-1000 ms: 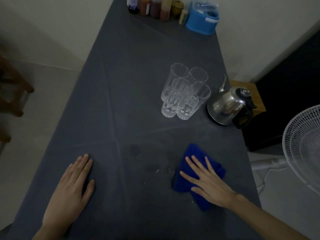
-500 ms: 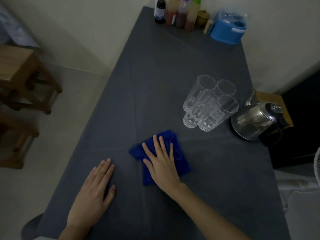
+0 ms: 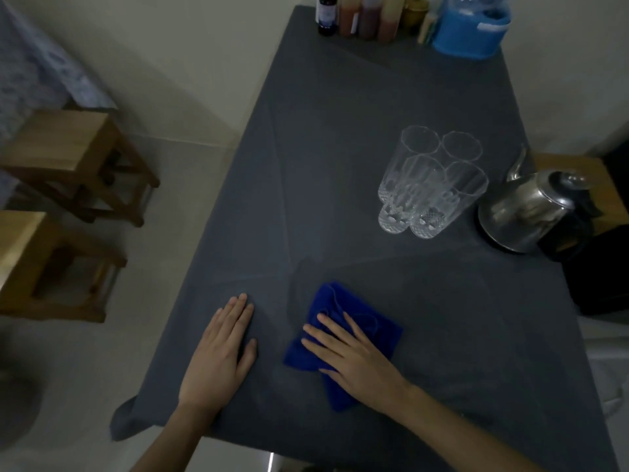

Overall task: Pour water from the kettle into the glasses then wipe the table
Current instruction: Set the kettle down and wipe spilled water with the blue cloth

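A blue cloth [image 3: 366,330] lies crumpled on the dark grey tablecloth of the table [image 3: 340,137], near the front edge. My right hand [image 3: 354,356] presses flat on the cloth with straight, spread fingers. My left hand [image 3: 219,352] rests flat on the tablecloth to the left of the cloth, fingers together. Several clear ribbed glasses [image 3: 432,182] stand clustered at the right middle. A shiny steel kettle [image 3: 531,212] with a black handle sits just right of them at the table's right edge.
Sauce bottles [image 3: 357,15] and a blue plastic container [image 3: 469,28] line the far end of the table. Two wooden stools [image 3: 75,165] stand on the floor to the left. A dark cabinet [image 3: 606,267] is beyond the right edge.
My right hand has slid the blue cloth leftward across the table, from the right front toward the middle. The left hand stays flat on the table. The view has shifted.
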